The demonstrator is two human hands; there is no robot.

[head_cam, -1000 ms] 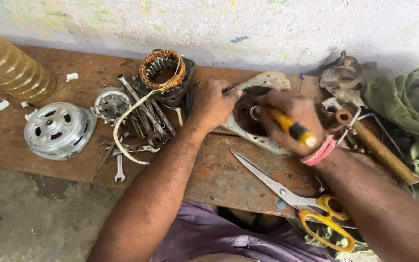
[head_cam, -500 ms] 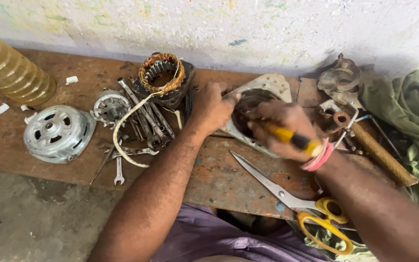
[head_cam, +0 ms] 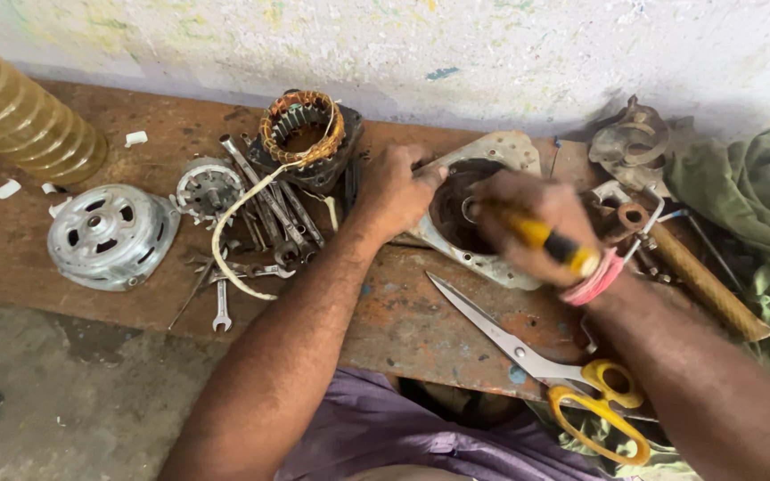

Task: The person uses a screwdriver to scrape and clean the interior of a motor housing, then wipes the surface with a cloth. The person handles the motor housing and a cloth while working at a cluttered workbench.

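The motor end housing (head_cam: 483,209) lies flat on the counter (head_cam: 403,312), near the back wall and a little right of the middle. My left hand (head_cam: 398,191) pins its near-left edge, fingers curled over the rim. My right hand (head_cam: 528,227) is closed around a yellow-handled screwdriver (head_cam: 550,242), and the tip goes down into the dark round recess of the housing.

I think the main risk is a slip. If the tip jumps off whatever it bears on, it could drive toward my left fingers, which sit right at the rim. The housing also rests on bare, rusty metal, so a hard push might skid it toward the stator with copper windings (head_cam: 303,134) and the spanners (head_cam: 265,209) just left of it. The open scissors (head_cam: 536,361) lie close under my right forearm, blades pointing up toward the housing; a dropped elbow could catch them.

My right hand is blurred and covers the screwdriver's shaft and tip, so I cannot tell what it engages. The inside of the recess is too dark to read. The wooden-handled hammer (head_cam: 701,281) and green cloth (head_cam: 750,205) on the right are partly cut off.
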